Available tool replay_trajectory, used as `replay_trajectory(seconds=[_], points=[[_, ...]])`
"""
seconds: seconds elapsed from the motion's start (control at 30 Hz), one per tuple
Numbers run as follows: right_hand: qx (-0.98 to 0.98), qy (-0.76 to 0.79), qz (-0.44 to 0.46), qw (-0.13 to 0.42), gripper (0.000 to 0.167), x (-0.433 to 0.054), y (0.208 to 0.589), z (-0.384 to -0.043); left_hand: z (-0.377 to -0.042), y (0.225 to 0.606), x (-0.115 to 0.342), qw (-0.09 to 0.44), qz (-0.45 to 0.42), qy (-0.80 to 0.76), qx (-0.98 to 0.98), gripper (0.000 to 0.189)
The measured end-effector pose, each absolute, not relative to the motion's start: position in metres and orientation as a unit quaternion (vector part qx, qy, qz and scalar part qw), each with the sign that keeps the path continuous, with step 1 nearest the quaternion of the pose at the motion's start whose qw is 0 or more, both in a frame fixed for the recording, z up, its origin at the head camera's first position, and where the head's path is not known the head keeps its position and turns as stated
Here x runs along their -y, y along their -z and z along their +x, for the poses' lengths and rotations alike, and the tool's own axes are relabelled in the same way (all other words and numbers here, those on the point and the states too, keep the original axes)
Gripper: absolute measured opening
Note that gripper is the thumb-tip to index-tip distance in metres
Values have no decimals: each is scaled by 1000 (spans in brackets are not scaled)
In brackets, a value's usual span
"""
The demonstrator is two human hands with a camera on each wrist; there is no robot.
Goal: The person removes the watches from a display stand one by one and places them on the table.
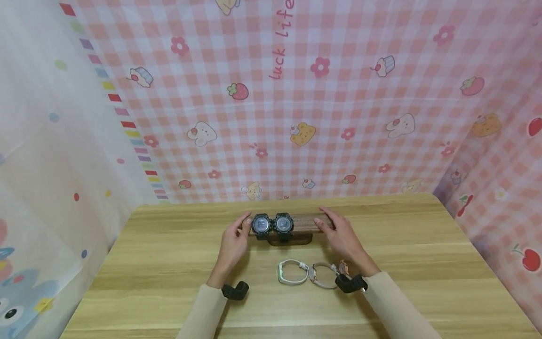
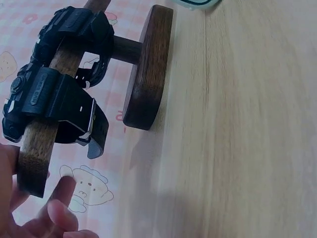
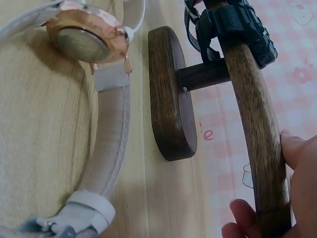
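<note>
A dark wooden T-bar watch stand (image 1: pixel 306 223) is upright toward the back of the table, its base (image 3: pixel 171 99) on the tabletop. Two black watches, the outer one (image 1: pixel 262 224) and the inner one (image 1: pixel 283 224), are strapped around the bar's left half. My left hand (image 1: pixel 234 241) holds the bar's left end, close beside the outer watch. At the other end my right hand (image 1: pixel 344 236) grips the bar, thumb in front and fingers behind, as the right wrist view shows. The bar's right half is bare wood.
In front of the stand lie a white-banded watch with a mint case (image 1: pixel 280 273), a pale-strapped watch (image 1: pixel 312 273) and a rose-gold watch (image 1: pixel 344 268) near my right wrist. Black straps (image 1: pixel 237 290) circle both wrists. A pink checked cloth (image 1: pixel 254 117) hangs behind the table.
</note>
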State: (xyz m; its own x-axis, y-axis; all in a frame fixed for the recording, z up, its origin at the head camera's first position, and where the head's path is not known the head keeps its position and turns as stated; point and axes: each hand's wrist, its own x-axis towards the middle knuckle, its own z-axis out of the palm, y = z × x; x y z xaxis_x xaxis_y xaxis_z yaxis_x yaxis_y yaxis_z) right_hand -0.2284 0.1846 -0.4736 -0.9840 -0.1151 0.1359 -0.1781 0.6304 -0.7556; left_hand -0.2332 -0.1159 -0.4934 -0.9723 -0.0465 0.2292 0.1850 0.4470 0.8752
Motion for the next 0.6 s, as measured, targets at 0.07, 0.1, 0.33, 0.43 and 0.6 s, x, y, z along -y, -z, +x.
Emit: replay_trajectory(seconds=[0.07,0.1,0.33,0.43,0.6], points=[[901,-425,82,39,56,-185,474,-228,-234,494,116,127,-43,512,848,34],[900,-425,84,41,55,-185,474,-228,-233,493,115,134,-43,509,849,34],[894,-439,81,40,55,-185,476,-228,-230,484,114,170,-42,507,844,32],[894,-439,82,41,55,-185,476,-229,-229,479,114,183,-60,506,841,30],[893,-442,79,34,54,-185,474,-229,-229,476,114,183,-99,475,855,39]])
